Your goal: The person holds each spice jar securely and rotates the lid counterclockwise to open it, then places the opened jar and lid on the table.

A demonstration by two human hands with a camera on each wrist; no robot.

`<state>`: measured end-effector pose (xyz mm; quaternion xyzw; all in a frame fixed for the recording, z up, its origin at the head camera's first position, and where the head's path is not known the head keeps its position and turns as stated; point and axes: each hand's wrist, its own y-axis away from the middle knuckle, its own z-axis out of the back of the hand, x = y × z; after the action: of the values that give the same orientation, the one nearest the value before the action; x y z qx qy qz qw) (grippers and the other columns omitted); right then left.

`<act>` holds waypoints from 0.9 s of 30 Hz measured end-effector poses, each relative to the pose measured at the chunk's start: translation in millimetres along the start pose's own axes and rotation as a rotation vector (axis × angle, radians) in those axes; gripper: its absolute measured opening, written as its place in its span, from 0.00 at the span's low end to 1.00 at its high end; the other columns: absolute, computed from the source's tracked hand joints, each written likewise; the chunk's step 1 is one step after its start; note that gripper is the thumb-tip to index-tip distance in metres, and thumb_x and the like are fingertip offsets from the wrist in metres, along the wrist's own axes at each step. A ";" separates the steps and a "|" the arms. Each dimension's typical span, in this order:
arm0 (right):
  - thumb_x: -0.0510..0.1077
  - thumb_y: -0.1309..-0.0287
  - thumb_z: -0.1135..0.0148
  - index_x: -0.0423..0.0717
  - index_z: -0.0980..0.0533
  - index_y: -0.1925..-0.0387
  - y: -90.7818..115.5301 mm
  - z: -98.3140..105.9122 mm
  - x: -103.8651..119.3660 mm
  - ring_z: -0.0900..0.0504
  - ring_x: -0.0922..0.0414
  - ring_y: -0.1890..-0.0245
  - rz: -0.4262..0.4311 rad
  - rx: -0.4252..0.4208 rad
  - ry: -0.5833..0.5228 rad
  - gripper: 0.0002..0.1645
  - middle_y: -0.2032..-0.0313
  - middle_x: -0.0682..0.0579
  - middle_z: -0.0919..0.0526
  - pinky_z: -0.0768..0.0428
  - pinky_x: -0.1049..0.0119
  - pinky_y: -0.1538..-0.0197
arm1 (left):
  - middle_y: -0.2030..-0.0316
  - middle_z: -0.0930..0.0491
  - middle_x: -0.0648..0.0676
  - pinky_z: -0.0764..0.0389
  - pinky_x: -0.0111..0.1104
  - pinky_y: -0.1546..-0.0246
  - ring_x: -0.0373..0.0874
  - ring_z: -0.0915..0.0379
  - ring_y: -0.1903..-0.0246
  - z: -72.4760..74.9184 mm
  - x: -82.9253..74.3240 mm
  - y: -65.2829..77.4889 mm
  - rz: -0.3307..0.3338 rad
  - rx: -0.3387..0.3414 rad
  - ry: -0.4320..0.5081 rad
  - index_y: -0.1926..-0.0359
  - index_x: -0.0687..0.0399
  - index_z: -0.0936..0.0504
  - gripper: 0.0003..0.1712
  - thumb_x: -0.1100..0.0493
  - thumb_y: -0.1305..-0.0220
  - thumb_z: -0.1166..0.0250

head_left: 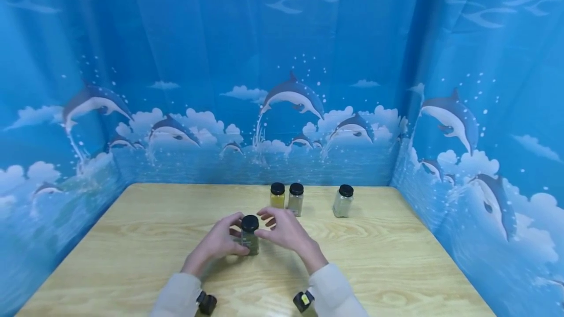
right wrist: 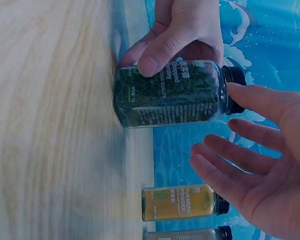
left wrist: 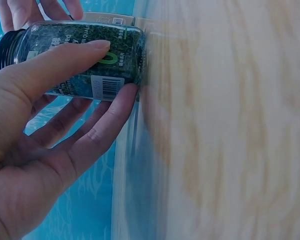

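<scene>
A glass spice jar of dried green herb (head_left: 250, 244) with a black lid stands upright on the table; its label in the right wrist view reads chopped parsley. My left hand (head_left: 222, 238) grips the jar's body low down, thumb across the label and fingers behind, as the left wrist view shows. On the jar's other side is my right hand (head_left: 286, 229), its fingers spread and loosely bent. In the right wrist view that hand's thumb tip lies right at the black lid (right wrist: 234, 90), while the other fingers stay off the jar.
Behind the right hand, a turmeric powder jar (head_left: 277, 196) stands beside a jar of greyish-brown contents (head_left: 295, 200). Farther right is a jar with pale contents (head_left: 342, 202). The wood-grain table (head_left: 387, 268) is bordered by a blue dolphin-print curtain (head_left: 211, 62).
</scene>
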<state>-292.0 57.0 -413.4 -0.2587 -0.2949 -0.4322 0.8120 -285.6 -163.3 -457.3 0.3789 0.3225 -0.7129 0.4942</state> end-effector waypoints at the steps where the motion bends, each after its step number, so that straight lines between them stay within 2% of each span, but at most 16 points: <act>1: 0.49 0.39 0.27 0.44 0.21 0.40 -0.2 -0.8 0.0 0.13 0.47 0.50 -0.003 -0.001 -0.006 0.28 0.45 0.43 0.14 0.12 0.59 0.48 | 0.46 0.19 0.64 0.11 0.45 0.52 0.56 0.16 0.52 -0.4 -0.4 -0.2 0.000 -0.001 0.000 0.50 0.53 0.22 0.35 0.71 0.61 0.17; 13: 0.55 0.39 0.27 0.45 0.22 0.42 -0.2 -17.8 -3.2 0.11 0.46 0.52 -0.009 -0.048 -0.098 0.29 0.50 0.41 0.13 0.11 0.65 0.52 | 0.47 0.20 0.63 0.11 0.45 0.53 0.55 0.16 0.52 -0.7 -0.2 -1.2 0.024 -0.010 0.011 0.49 0.53 0.21 0.35 0.71 0.60 0.17; 27: 0.53 0.37 0.28 0.46 0.23 0.42 -4.1 -33.2 -9.8 0.10 0.50 0.55 0.042 -0.130 -0.166 0.27 0.52 0.43 0.13 0.12 0.72 0.56 | 0.47 0.21 0.63 0.11 0.43 0.54 0.54 0.15 0.52 -0.2 1.5 -2.1 0.017 -0.006 0.016 0.49 0.53 0.22 0.35 0.72 0.59 0.18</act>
<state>-291.5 38.0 -442.5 -0.3518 -0.3271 -0.4104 0.7751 -287.8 -163.2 -458.6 0.3857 0.3253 -0.7046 0.4989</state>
